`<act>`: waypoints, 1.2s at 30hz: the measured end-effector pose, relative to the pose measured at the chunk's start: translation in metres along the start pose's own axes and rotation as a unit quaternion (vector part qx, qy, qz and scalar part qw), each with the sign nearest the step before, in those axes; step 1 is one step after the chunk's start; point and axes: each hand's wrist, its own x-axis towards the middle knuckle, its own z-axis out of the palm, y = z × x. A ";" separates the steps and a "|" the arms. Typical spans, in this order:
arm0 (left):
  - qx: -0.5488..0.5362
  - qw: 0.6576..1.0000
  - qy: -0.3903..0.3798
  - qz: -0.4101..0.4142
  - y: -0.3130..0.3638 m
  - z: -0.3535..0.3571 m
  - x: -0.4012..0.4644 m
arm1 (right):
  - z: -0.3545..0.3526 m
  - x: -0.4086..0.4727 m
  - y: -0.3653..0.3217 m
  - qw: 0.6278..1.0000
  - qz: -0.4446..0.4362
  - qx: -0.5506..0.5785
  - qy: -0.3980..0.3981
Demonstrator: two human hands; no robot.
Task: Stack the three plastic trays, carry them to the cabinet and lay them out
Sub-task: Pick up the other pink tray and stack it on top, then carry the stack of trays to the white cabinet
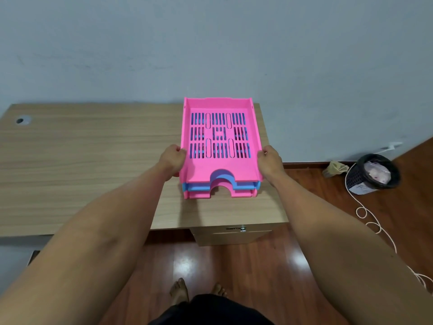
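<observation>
Left hand [172, 160]: clamped on the left rim of the tray stack [220, 146]. Stack: pink, blue, pink, nested, over the worktop [82, 160] right end. Right hand [269, 163]: gripping the stack's right rim; advise keeping it level and squeezed evenly.

Single head-worn wide-angle view, looking forward and steeply down. Desk [70, 160] and wall [210, 43] fill upper half of frame, floor [234, 266] and bare feet [180, 289] at bottom centre. Forearms enter from lower corners, close to lens. No second view.
</observation>
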 end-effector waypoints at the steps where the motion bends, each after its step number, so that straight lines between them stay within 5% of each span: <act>1: -0.003 1.000 -0.001 -0.003 -0.001 0.000 -0.001 | 0.001 -0.001 0.000 1.000 0.000 0.000 0.001; 11: -0.079 0.997 0.014 -0.018 -0.013 0.007 0.005 | 0.007 0.011 0.015 0.994 0.008 0.107 -0.013; 22: -0.334 0.927 -0.170 -0.024 -0.030 0.018 0.029 | 0.019 0.066 0.045 0.923 0.065 0.314 -0.214; 36: -0.439 0.879 -0.182 -0.034 -0.016 0.024 0.016 | 0.023 0.076 0.047 0.887 0.128 0.411 -0.166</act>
